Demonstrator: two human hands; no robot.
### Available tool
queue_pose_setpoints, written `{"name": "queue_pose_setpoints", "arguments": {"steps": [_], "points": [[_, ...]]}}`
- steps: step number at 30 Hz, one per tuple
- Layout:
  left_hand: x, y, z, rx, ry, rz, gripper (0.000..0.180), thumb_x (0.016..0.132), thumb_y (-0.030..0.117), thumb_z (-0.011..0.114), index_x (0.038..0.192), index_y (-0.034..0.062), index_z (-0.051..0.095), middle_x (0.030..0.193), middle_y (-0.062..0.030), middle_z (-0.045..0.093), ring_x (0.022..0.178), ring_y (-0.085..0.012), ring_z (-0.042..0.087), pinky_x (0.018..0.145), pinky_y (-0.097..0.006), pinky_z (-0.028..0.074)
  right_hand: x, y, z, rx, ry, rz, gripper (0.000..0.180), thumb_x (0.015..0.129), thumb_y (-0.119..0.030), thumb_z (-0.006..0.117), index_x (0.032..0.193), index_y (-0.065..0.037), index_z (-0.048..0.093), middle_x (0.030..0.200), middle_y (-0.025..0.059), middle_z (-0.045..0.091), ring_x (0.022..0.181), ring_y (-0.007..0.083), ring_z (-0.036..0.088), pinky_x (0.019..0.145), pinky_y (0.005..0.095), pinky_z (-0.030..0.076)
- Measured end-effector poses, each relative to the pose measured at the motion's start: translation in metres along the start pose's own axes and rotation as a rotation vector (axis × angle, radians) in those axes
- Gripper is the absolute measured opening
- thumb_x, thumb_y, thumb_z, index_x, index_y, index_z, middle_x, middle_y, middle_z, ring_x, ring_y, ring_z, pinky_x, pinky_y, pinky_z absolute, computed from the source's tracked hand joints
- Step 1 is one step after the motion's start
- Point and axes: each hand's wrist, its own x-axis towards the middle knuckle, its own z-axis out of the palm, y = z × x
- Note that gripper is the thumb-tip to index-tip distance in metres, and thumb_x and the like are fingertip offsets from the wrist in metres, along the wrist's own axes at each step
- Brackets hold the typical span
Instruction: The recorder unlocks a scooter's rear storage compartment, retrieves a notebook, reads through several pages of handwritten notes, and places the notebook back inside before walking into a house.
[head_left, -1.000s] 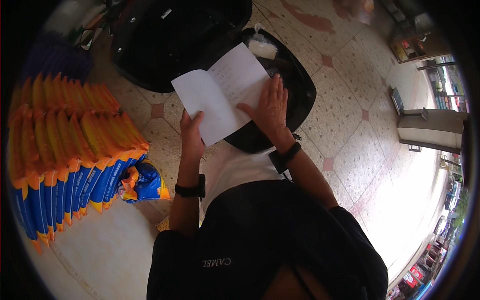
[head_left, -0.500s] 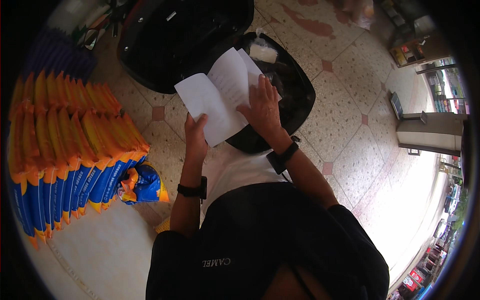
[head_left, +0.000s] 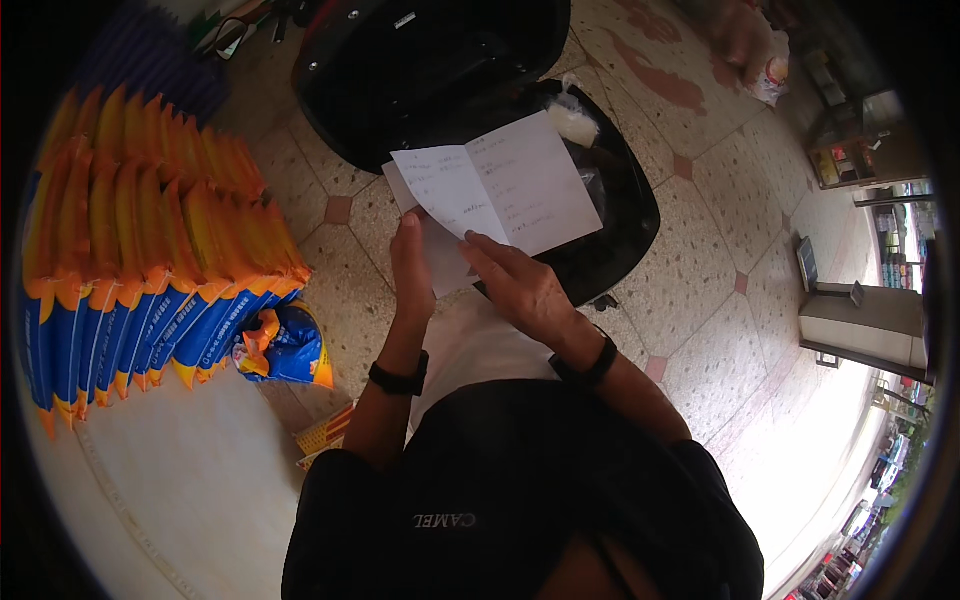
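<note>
We have a thin, white paper booklet with handwritten lines [head_left: 540, 190] spread open in front of us, over the near part of an open, black hard-shell case [head_left: 630, 215]. Our left hand [head_left: 413, 268] grips the booklet at its lower left edge. Our right hand [head_left: 530, 292] has its fingers drawn together and slanting left, fingertips at the lower edge of a lifted middle leaf – whether they pinch it, we cannot tell.

The booklet blocks our view of much of the case's inside; a clear plastic bag with something white in it [head_left: 573, 122] shows past its upper right corner. The case's black lid [head_left: 430, 75] lies tipped back to the upper left.

Around us runs a speckled beige stone floor [head_left: 700, 345] with small reddish-brown square insets, and glare washes it out on the right. There we see a pale square pillar [head_left: 860, 328] and, farther up, a brown cabinet [head_left: 850, 165].

On our left rises a tall stack of orange, yellow and blue plastic sacks [head_left: 160, 240], with a crumpled blue-and-orange sack [head_left: 295, 345] just beside it. Our black shirt [head_left: 520, 470] and pale trousers [head_left: 480, 345] cover the floor nearest us – forearms reaching out over them.
</note>
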Motion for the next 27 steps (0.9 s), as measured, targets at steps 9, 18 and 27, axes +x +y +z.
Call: {"name": "queue_pose_setpoints", "arguments": {"steps": [9, 18, 27], "points": [[0.006, -0.005, -0.001, 0.042, 0.085, -0.014, 0.021, 0.097, 0.014, 0.055, 0.109, -0.0032, 0.06, 0.096, -0.0065, 0.065, 0.083, -0.0113, 0.061, 0.076, -0.028, 0.049, -0.014, 0.036, -0.014, -0.204, 0.19, 0.18, 0.055, 0.081, -0.007, 0.071, 0.131, 0.005, 0.051, 0.125, 0.0256, 0.059, 0.112, 0.0392, 0.061, 0.095, 0.0437, 0.052], [0.01, -0.012, 0.001, -0.069, 0.065, 0.105, 0.063, 0.093, -0.001, 0.047, 0.153, 0.0023, 0.026, 0.151, -0.0161, 0.039, 0.132, -0.0214, 0.046, 0.108, -0.033, 0.039, -0.034, 0.092, -0.009, -0.561, 0.088, 0.459, 0.087, 0.081, -0.044, 0.074, 0.137, 0.012, 0.038, 0.144, 0.0331, 0.037, 0.133, 0.0461, 0.039, 0.102, 0.0516, 0.037], [0.012, -0.011, -0.006, -0.208, -0.011, 0.106, 0.074, 0.085, 0.005, 0.046, 0.155, 0.0042, 0.024, 0.151, -0.015, 0.04, 0.132, -0.0234, 0.048, 0.109, -0.036, 0.04, -0.034, 0.09, 0.0, -0.525, 0.102, 0.547, 0.096, 0.076, -0.049, 0.076, 0.141, 0.01, 0.037, 0.147, 0.0311, 0.038, 0.137, 0.0429, 0.038, 0.109, 0.0518, 0.034]]}}
